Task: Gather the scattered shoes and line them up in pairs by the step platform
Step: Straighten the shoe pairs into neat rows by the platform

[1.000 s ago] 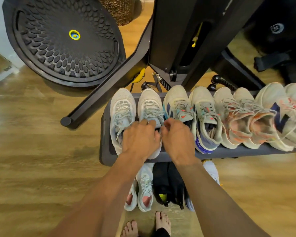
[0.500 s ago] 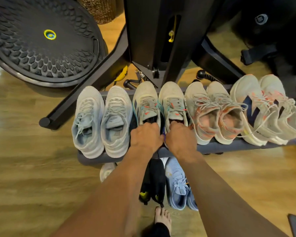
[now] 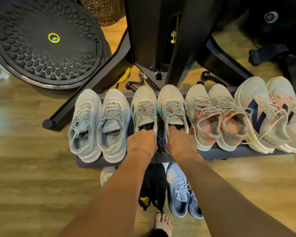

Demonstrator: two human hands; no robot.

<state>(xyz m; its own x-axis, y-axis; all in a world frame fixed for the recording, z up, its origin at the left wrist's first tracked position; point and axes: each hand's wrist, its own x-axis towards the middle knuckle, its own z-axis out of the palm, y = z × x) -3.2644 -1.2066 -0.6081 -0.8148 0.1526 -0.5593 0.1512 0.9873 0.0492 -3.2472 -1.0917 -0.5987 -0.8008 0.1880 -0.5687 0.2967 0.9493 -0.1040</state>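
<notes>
Several sneakers stand in pairs on the grey step platform point(image 3: 217, 153), toes pointing away. My left hand point(image 3: 141, 142) grips the heel of the left beige sneaker with teal and red trim point(image 3: 143, 104), fingers curled into its opening. My right hand point(image 3: 180, 142) grips the heel of its mate point(image 3: 171, 101) the same way. A small gap separates the two shoes. To their left is a pale grey pair point(image 3: 99, 124). To their right are a beige-orange pair point(image 3: 217, 117) and a white pair with navy marks point(image 3: 270, 113).
On the wood floor in front of the platform lie a black pair point(image 3: 154, 185), a light blue pair point(image 3: 179, 190) and a partly hidden white shoe point(image 3: 107, 174). A black machine frame point(image 3: 154, 31) and a round balance trainer point(image 3: 46, 41) stand behind. My bare foot point(image 3: 162, 223) is below.
My hands left the grey pair and took hold of the beige teal-trimmed pair. Those two shoes now stand straighter, with a small gap between them. The view shifted.
</notes>
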